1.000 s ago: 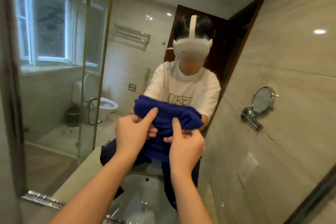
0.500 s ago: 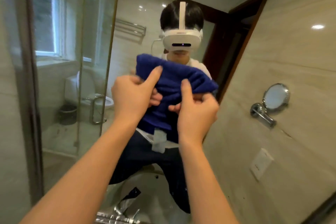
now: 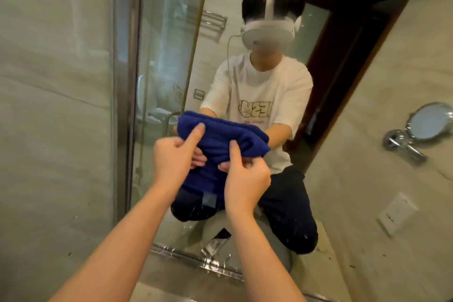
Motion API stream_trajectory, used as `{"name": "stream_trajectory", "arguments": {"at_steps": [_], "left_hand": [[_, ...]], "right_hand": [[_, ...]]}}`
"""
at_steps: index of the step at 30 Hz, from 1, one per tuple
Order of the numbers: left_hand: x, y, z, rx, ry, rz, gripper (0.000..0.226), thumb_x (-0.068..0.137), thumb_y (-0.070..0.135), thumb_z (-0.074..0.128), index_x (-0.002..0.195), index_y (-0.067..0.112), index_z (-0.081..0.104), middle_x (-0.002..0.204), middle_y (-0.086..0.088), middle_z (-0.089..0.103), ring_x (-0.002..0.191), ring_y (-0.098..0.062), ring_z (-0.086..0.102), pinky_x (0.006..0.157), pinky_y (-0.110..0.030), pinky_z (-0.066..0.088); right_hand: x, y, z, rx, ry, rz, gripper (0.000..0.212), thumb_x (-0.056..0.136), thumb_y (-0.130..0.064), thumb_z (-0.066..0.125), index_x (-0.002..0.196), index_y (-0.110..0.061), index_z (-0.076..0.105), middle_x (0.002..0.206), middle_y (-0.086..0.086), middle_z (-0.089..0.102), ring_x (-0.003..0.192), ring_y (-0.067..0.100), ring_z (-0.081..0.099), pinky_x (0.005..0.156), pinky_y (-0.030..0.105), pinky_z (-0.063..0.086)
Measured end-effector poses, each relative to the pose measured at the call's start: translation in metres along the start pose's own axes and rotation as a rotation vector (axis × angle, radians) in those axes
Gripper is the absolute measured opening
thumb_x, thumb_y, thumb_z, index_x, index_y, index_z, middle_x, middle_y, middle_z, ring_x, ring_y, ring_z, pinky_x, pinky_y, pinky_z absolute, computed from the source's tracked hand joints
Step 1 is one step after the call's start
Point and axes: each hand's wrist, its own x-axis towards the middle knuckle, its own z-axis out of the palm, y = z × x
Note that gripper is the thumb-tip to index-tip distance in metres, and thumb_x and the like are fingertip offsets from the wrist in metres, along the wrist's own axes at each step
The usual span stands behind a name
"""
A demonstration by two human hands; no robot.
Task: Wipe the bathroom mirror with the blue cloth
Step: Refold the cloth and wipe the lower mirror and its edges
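Note:
The folded blue cloth (image 3: pixel 221 140) is pressed flat against the bathroom mirror (image 3: pixel 171 44), low in its middle. My left hand (image 3: pixel 175 157) grips the cloth's left side, thumb stretched up over the fabric. My right hand (image 3: pixel 245 179) grips its right side, thumb also raised. Both hands hide the cloth's lower part. The mirror shows a person in a white shirt and headset holding the same cloth.
A steel mirror frame (image 3: pixel 125 105) runs down the left beside a tiled wall (image 3: pixel 54 105). A round shaving mirror (image 3: pixel 426 121) on a chrome arm and a wall socket (image 3: pixel 396 213) sit on the right wall. A chrome clip (image 3: pixel 210 262) holds the mirror's bottom edge above the basin.
Both hands slid the cloth down the mirror, from head height to chest height of the reflected person. The view shifted to the right, bringing more of the left wall in.

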Motion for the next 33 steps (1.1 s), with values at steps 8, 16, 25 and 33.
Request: {"name": "stream_trajectory", "arguments": {"at_steps": [8, 16, 25, 33], "left_hand": [[0.044, 0.021, -0.056, 0.02, 0.148, 0.061, 0.056, 0.076, 0.062, 0.073, 0.063, 0.008, 0.064, 0.056, -0.009, 0.069, 0.052, -0.02, 0.069, 0.053, -0.028, 0.056], [0.023, -0.1, -0.089, 0.102, 0.355, -0.029, 0.055, 0.091, 0.055, 0.06, 0.062, 0.008, 0.06, 0.049, 0.001, 0.064, 0.045, 0.001, 0.058, 0.056, -0.022, 0.048], [-0.035, -0.108, -0.017, 0.106, 0.261, -0.139, 0.052, 0.091, 0.062, 0.053, 0.069, 0.017, 0.065, 0.062, 0.0, 0.069, 0.067, -0.017, 0.067, 0.072, -0.04, 0.053], [-0.047, -0.116, -0.002, 0.103, 0.017, -0.126, 0.045, 0.092, 0.05, 0.06, 0.065, 0.016, 0.069, 0.061, 0.003, 0.071, 0.065, -0.013, 0.07, 0.073, -0.039, 0.056]], "right_hand": [[-0.021, -0.027, 0.07, 0.043, -0.055, 0.004, 0.03, 0.088, -0.048, 0.065, 0.074, -0.022, 0.066, 0.058, -0.008, 0.069, 0.067, 0.006, 0.066, 0.079, 0.03, 0.051], [-0.082, 0.062, 0.091, -0.04, -0.166, 0.182, 0.043, 0.08, -0.065, 0.059, 0.092, -0.025, 0.07, 0.077, -0.005, 0.074, 0.076, 0.011, 0.07, 0.078, 0.04, 0.055], [-0.053, 0.077, 0.0, -0.025, -0.185, 0.22, 0.013, 0.085, -0.034, 0.073, 0.085, -0.022, 0.071, 0.069, -0.002, 0.073, 0.067, 0.008, 0.07, 0.071, 0.029, 0.056], [-0.057, 0.096, -0.02, -0.018, 0.067, 0.236, 0.015, 0.089, -0.031, 0.069, 0.094, -0.017, 0.068, 0.073, 0.002, 0.072, 0.067, 0.011, 0.068, 0.069, 0.031, 0.056]]}}
